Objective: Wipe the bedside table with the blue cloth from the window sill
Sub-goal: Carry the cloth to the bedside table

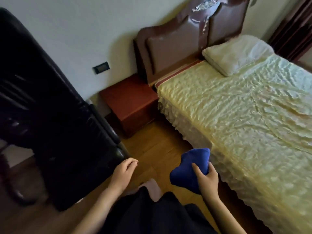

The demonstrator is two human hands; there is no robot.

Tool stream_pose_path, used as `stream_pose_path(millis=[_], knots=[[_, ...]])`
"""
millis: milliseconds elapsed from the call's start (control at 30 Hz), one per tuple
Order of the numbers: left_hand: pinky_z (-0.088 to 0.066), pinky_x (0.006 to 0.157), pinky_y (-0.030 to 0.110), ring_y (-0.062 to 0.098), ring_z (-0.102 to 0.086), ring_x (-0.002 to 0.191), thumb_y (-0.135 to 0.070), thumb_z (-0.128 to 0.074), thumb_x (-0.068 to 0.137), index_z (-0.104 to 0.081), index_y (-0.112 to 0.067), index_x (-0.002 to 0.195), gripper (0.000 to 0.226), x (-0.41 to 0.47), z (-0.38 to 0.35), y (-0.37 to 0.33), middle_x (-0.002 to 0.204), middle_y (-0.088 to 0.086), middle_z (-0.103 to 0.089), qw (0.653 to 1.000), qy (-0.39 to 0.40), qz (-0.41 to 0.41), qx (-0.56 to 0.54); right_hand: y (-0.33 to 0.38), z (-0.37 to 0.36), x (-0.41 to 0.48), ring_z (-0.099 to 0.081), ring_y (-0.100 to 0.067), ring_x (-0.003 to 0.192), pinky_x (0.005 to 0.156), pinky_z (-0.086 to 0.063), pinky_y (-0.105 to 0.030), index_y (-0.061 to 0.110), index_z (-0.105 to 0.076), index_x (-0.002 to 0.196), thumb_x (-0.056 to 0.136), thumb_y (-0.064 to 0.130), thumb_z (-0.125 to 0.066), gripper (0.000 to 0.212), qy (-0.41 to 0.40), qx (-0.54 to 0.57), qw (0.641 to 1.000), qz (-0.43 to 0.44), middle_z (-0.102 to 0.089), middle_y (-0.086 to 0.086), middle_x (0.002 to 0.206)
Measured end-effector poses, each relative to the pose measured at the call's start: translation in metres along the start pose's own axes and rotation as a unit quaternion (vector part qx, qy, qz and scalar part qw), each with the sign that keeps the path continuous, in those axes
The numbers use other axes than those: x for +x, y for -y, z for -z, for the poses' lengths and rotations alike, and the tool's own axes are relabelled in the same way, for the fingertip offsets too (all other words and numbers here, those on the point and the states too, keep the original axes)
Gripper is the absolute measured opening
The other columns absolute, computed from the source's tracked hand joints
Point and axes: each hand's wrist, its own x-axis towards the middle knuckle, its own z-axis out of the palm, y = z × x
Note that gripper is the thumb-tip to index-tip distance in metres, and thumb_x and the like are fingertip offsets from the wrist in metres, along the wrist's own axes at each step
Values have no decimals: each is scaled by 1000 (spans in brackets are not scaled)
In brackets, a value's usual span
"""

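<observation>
Wooden parquet floor (157,144) runs between a bed and a dark piece of furniture in this bedroom, seen from the head camera. Against the pale wall stands the bedside table (128,97), reddish-brown and box-shaped, its top bare, tucked just beside the bed's padded brown headboard (170,53). A dark wall socket (101,67) sits on the wall above and to the left of it. Across the bed (244,115) lies a crinkled pale-yellow bedspread with a frilled skirt hanging to the floor, and a white pillow (236,54) rests at its head. On the left a glossy black chair (55,115) fills much of the view, blurred in its detail. Dark curtains (293,27) hang at the top right.

Low in the frame, the right hand (205,179) grips the blue cloth (189,166), bunched into a lump, with the thumb pressed across its top and the fingers wrapped beneath. This cloth is held in the air above the floor, near the bed's skirt and well apart from the bedside table. Nearby, the left hand (125,169) holds nothing, its fingers loosely curled inward, just beside the edge of the black chair. Dark clothing and a foot (152,188) show at the bottom
</observation>
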Motion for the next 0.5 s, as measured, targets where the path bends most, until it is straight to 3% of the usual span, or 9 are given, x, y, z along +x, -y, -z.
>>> stream_pose_path(millis=[200, 367, 500], knots=[[-44, 80, 20, 8, -61, 103, -27, -44, 101, -67, -22, 106, 24, 66, -3, -8, 104, -9, -66, 992, -97, 60, -55, 35, -45, 116, -65, -24, 76, 68, -55, -42, 12, -60, 88, 85, 19, -72, 15, 114, -69, 991, 25, -67, -8, 83], [-45, 83, 20, 6, -61, 104, -29, -44, 101, -67, -23, 108, 25, 161, 9, -57, 106, -10, -66, 989, -109, 46, -84, 88, -77, 217, -64, -25, 74, 59, -48, -32, 6, -58, 87, 85, 17, -72, 18, 115, -81, 989, 43, -66, -12, 80], [-45, 83, 16, 2, -61, 103, -31, -45, 101, -67, -24, 109, 25, 228, 33, -106, 106, -11, -67, 988, -111, 21, -101, 137, -100, 286, -61, -14, 74, 56, -40, -24, 10, -59, 92, 86, 16, -71, 15, 111, -87, 988, 63, -64, -2, 80]])
